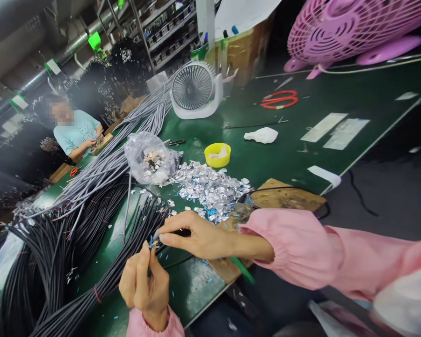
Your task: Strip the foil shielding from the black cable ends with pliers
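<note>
My left hand is closed in a pinch on the end of a cable, where short coloured wires stick out, blue and orange among them. Right above it, the thumb and fingers of my right hand are pinched together at the same wire ends; a small greyish bit shows at their tips, too small to name. Beside both hands lies a bundle of black cables, tied with a red band. Past my right hand spreads a pile of silver foil scraps and blue bits.
A plastic bag of scraps, a yellow dish, a white fan and red-handled scissors are on the green table. Grey cables run along the left. A wooden board lies near my right forearm. Another person works at far left.
</note>
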### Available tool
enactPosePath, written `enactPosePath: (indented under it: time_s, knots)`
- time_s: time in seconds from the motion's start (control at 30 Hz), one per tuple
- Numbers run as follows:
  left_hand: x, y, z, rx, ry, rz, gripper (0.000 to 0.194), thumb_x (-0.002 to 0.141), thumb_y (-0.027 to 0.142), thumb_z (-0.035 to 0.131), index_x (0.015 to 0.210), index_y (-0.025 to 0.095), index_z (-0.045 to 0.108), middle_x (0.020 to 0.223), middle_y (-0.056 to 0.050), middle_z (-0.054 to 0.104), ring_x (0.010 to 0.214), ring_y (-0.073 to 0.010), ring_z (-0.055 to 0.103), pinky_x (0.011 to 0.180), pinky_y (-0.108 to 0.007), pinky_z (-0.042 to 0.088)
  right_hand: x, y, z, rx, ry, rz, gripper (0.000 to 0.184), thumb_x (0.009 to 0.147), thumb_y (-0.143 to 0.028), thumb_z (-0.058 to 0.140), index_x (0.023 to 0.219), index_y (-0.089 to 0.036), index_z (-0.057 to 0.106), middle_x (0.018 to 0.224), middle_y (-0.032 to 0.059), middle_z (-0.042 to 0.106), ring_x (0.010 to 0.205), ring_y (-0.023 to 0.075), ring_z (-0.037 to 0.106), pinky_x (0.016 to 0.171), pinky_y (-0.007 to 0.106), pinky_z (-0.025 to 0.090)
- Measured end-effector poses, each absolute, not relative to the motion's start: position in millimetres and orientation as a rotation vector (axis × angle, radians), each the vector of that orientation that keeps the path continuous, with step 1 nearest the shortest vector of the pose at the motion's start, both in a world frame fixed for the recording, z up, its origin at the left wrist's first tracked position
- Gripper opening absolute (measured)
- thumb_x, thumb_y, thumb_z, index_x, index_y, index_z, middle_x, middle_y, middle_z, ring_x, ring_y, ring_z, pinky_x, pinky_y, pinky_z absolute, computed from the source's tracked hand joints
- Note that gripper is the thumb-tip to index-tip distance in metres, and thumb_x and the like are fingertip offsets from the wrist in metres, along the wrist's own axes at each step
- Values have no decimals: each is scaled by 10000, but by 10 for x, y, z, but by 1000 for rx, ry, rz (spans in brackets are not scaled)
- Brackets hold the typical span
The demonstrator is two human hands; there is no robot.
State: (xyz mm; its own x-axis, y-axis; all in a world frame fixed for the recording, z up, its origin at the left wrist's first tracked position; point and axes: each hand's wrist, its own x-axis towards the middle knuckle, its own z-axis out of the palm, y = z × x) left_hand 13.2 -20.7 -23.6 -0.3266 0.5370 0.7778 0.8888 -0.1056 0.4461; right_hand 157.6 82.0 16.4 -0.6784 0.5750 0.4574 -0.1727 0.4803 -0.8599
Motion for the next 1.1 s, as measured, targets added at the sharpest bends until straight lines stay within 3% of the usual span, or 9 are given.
enactPosePath:
  time_s: [0.5, 0.63, 0.8, 1.0, 1.1]
  knots:
    - [294, -124, -88, -1582, -2044, -1439, 112, 794, 271, 574, 796, 201, 661, 545, -27, 603, 477, -149, 554, 508, -265, 402, 1582, 803, 141, -543, -2041, 898, 234, 852, -272, 509, 839, -155, 711, 689, 41, 657, 591, 99, 543, 557, 209, 364]
    - [323, -112, 20, -1683, -2138, -1487, 232, 839, 294, 495, 681, 195, 632, 493, -6, 547, 444, -127, 515, 495, -253, 392, 1589, 809, 127, -558, -2067, 869, 233, 852, -264, 507, 818, -156, 710, 688, 41, 657, 586, 99, 541, 548, 211, 350]
    - [319, -104, 110, -1807, -2255, -1579, 444, 891, 381, 375, 511, 184, 493, 424, 13, 456, 330, -89, 405, 365, -223, 326, 1586, 819, 111, -532, -2057, 913, 240, 851, -284, 508, 842, -155, 710, 685, 41, 655, 583, 97, 536, 551, 208, 347]
    - [265, -92, 143, -1882, -2336, -1729, 499, 868, 498, 376, 481, 196, 465, 340, 37, 346, 281, -69, 283, 288, -208, 232, 1582, 837, 122, -501, -2066, 971, 251, 846, -286, 513, 804, -148, 718, 604, 19, 611, 518, 75, 475, 513, 197, 311]
    - [243, -78, 141, -1888, -2355, -1847, 482, 860, 496, 399, 505, 189, 505, 364, 27, 384, 281, -62, 263, 283, -212, 219, 1576, 839, 137, -519, -2049, 995, 259, 845, -279, 510, 794, -139, 721, 592, 19, 601, 506, 71, 466, 505, 194, 310]
